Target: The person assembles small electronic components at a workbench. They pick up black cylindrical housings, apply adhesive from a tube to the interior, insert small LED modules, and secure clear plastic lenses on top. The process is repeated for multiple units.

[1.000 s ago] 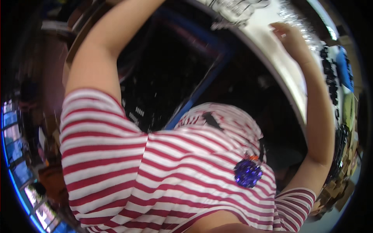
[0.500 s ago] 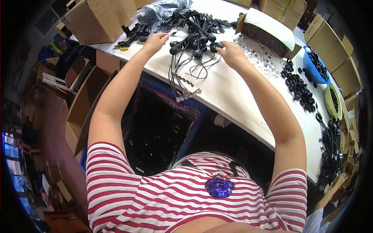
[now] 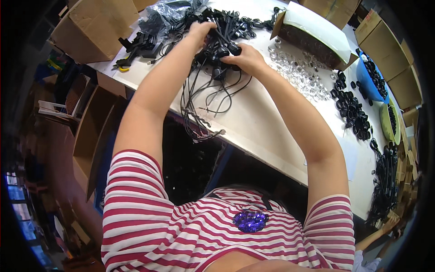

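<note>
Both bare hands touch one bunch of black cables with cylindrical black plastic heads (image 3: 219, 72), the left hand (image 3: 202, 32) with bent fingers at its upper left and the right hand (image 3: 245, 60) with thumb and fingers parted along its right side; fingertips are partly hidden among the heads, so I cannot tell whether either hand is closed on a piece. The bunch lies between the hands on a white tabletop (image 3: 267, 106), its thin leads trailing from below the grip past the near edge. Left of the left hand are a crinkled grey plastic bag (image 3: 165, 20), yellow-and-black hand pliers (image 3: 121, 65) and a tall brown cardboard box (image 3: 93, 31). Just right of the right hand, small clear round pieces (image 3: 297, 76) are scattered, with a long open white-flapped carton (image 3: 317, 21) behind them. Farther right of the grip are loose black rings (image 3: 351, 111), a blue plastic bowl (image 3: 368, 87) holding dark pieces, and a yellow-green bowl (image 3: 386, 127).
</note>
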Motion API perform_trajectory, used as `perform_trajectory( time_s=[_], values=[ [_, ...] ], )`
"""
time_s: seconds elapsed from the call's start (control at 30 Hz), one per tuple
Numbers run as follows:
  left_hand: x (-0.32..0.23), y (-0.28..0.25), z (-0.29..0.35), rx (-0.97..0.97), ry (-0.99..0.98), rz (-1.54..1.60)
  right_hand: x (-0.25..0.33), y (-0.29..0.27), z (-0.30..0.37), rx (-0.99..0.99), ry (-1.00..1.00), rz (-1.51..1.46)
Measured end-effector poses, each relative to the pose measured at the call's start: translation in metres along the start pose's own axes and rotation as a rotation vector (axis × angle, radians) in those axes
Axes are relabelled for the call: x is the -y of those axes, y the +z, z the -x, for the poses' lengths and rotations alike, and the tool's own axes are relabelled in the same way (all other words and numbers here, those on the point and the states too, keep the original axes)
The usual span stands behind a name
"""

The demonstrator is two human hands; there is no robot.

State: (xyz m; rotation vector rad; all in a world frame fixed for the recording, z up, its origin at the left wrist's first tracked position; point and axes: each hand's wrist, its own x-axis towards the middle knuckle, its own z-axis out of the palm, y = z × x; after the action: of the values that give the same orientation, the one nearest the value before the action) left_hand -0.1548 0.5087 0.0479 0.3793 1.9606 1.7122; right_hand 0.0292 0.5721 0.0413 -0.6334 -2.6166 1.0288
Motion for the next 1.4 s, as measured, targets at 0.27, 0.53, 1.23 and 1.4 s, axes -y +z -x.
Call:
perform_trajectory(
  time_s=[0.27,0.53,1.23,1.4],
  values=[
    [-0.041,-0.026,0.006,0.406,0.232,-0.536,0.045,0.019,0.013,-0.316,-0.062,-0.032],
    [-0.011,-0.114,0.145,0.109,0.889,-0.583,0.052,-0.006,0.072,-0.159,-0.191,-0.166],
    [0.074,-0.140,0.279,-0.097,0.664,-0.415,0.070,0.048,0.141,0.183,-0.120,-0.116],
    [0.056,-0.120,0.254,0.010,1.012,-0.731,0.057,0.021,0.124,0.161,-0.200,-0.345]
  ],
)
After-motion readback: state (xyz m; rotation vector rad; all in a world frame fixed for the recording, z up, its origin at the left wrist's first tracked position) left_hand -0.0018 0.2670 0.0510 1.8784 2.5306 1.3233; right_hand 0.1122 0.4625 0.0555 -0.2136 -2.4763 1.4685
